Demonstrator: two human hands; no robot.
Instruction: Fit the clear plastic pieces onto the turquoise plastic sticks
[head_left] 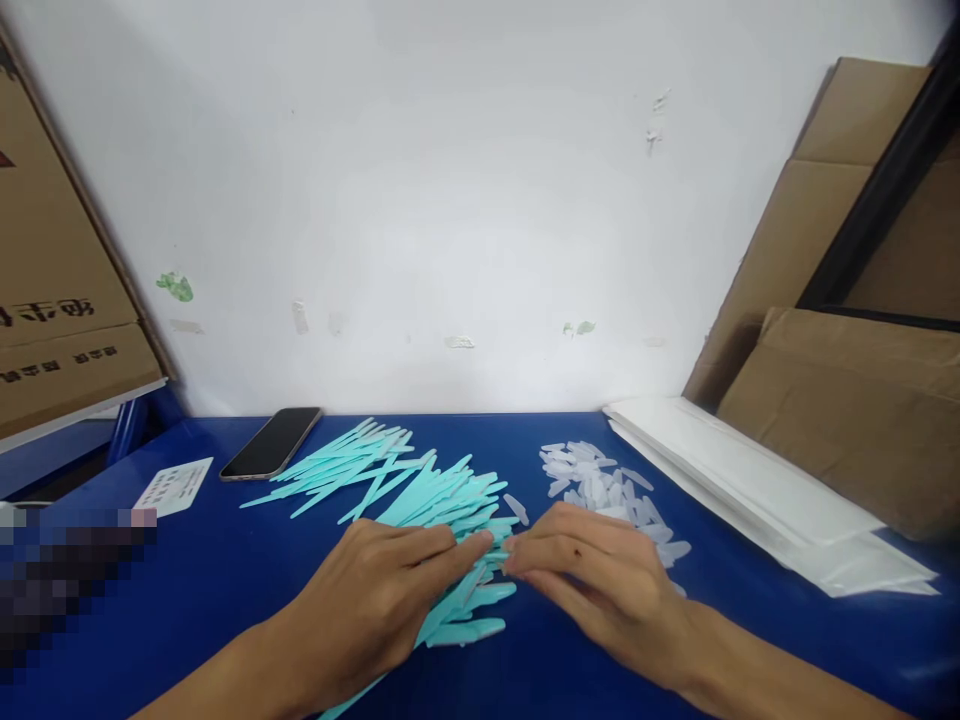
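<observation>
A heap of thin turquoise plastic sticks (420, 490) lies spread on the blue table (225, 570). To its right sits a pile of small clear plastic caps (600, 485). My left hand (375, 600) rests on the near end of the turquoise heap, fingers pinched on one turquoise stick. My right hand (592, 570) meets it at the fingertips, fingers curled in a pinch; what they hold is too small to make out.
A black phone (271, 442) and a white card (175, 486) lie at the back left. A stack of clear plastic bags (757, 490) lies at right, beside cardboard boxes (855, 400). Another cardboard box (52, 310) stands at left. A white wall is behind.
</observation>
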